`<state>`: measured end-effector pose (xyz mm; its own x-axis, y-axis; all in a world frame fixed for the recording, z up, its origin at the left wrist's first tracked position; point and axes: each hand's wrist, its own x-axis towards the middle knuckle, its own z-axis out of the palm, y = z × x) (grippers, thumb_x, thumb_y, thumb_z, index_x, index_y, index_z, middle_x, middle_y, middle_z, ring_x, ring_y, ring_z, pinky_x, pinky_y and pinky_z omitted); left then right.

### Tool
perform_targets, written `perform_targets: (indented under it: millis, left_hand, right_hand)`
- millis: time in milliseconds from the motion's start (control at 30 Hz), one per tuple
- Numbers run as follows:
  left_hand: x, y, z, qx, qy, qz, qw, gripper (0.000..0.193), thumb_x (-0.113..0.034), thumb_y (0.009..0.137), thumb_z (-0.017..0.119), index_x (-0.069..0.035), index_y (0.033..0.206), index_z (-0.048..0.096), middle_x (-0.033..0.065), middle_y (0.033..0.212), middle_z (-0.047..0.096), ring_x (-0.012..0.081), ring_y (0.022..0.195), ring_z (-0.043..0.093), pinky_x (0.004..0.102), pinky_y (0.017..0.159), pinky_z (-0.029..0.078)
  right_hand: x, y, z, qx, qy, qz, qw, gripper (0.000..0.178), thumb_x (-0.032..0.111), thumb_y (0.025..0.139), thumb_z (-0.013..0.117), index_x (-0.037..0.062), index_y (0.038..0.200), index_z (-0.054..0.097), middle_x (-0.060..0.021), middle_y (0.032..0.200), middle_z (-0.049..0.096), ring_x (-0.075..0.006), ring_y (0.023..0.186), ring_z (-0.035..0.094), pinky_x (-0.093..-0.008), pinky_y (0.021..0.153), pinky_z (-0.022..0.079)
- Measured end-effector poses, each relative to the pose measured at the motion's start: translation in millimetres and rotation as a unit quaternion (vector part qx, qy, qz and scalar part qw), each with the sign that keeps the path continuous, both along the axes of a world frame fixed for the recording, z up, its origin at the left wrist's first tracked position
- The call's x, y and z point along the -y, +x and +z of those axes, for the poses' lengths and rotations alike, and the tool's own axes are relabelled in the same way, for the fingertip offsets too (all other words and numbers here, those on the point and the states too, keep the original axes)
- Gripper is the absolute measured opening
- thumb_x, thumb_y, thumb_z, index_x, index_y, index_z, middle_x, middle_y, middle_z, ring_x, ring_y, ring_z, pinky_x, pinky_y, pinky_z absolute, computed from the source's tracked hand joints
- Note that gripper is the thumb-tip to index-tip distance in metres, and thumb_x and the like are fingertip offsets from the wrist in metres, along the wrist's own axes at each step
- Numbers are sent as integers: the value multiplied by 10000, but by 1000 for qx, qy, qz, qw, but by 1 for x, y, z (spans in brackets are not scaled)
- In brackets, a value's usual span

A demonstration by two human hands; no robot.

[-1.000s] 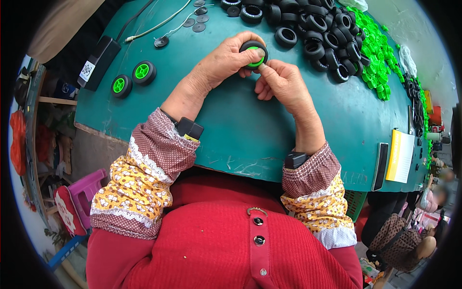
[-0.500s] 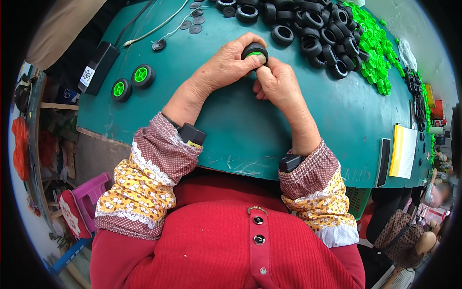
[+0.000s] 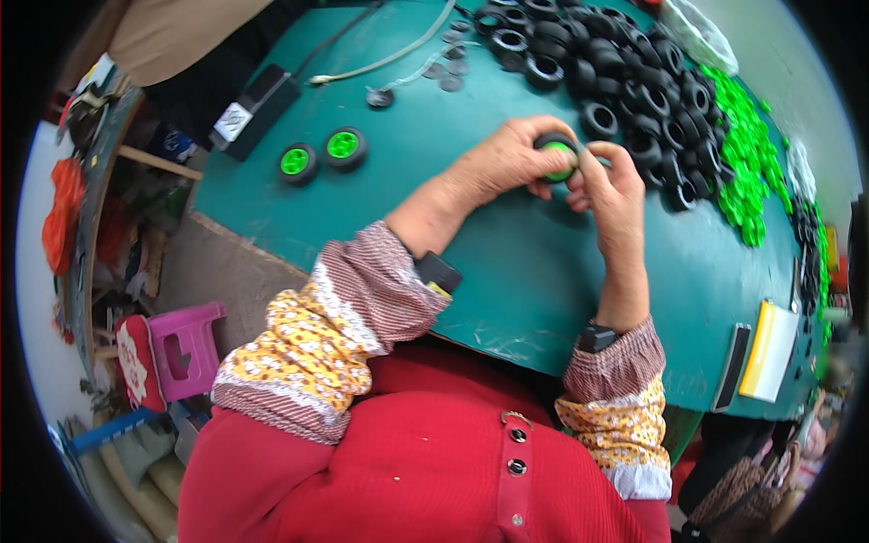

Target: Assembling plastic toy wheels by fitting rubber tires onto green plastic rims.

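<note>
Between my hands is a small toy wheel (image 3: 559, 170), a black tyre around a bright green hub. My left hand (image 3: 504, 163) grips it, thumb across the green face and fingers behind the tyre. The fingers of my right hand (image 3: 617, 185) are bent and pinch at the wheel's right edge; their exact contact is partly hidden. Two similar wheels lie to the left on the green table (image 3: 380, 217): one wheel (image 3: 297, 164) and, beside it, another wheel (image 3: 346, 147). Beyond my right hand lies a heap of loose black tyres (image 3: 647, 90).
Green hubs (image 3: 747, 176) are heaped right of the tyres. At the left edge lies a black power adapter (image 3: 258, 110); a pale cable (image 3: 389, 72) and dark discs (image 3: 451, 68) lie at the back. A phone-like slab (image 3: 731, 369) and yellow-edged notebook (image 3: 769, 351) lie at right.
The whole view has shifted, so the table and its contents appear farther right and lower. Both hands stay on the wheel, and the right fingers have moved up along its right edge.
</note>
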<state>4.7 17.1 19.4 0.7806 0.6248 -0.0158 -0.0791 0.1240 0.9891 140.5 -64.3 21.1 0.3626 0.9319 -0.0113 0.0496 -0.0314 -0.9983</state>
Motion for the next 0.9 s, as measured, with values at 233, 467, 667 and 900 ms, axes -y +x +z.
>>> perform_targets:
  millis: [233, 467, 667, 900]
  left_hand:
    - [1, 1, -3, -73, 61, 5, 995, 491, -115, 739, 612, 28, 1171, 427, 67, 808, 557, 98, 605, 547, 220, 545, 476]
    - [0, 4, -11, -52, 92, -29, 994, 383, -108, 748, 572, -4, 1105, 477, 50, 728, 576, 96, 581, 543, 220, 525, 459]
    - [7, -4, -5, -87, 176, 0, 981, 353, -134, 738, 565, -12, 1062, 499, 87, 715, 590, 133, 581, 568, 269, 536, 472]
    - [5, 5, -1, -63, 243, 26, 968, 352, -124, 718, 571, -33, 1056, 534, 126, 848, 596, 176, 748, 584, 279, 663, 458]
  right_hand:
    - [0, 8, -3, -7, -58, 95, 994, 310, 228, 876, 490, -14, 1067, 518, -25, 634, 545, -66, 515, 502, -175, 463, 400]
    - [0, 13, -7, -5, -38, 134, 990, 238, 208, 881, 493, 4, 1002, 517, -4, 601, 527, -39, 475, 455, -154, 431, 359]
    - [2, 10, -8, -61, -39, 151, 986, 230, 183, 877, 499, -2, 1012, 505, -9, 614, 533, -44, 495, 469, -152, 444, 363]
    - [4, 17, -1, -62, -27, 114, 991, 203, 151, 845, 541, 1, 981, 526, -20, 635, 544, -58, 519, 492, -163, 458, 381]
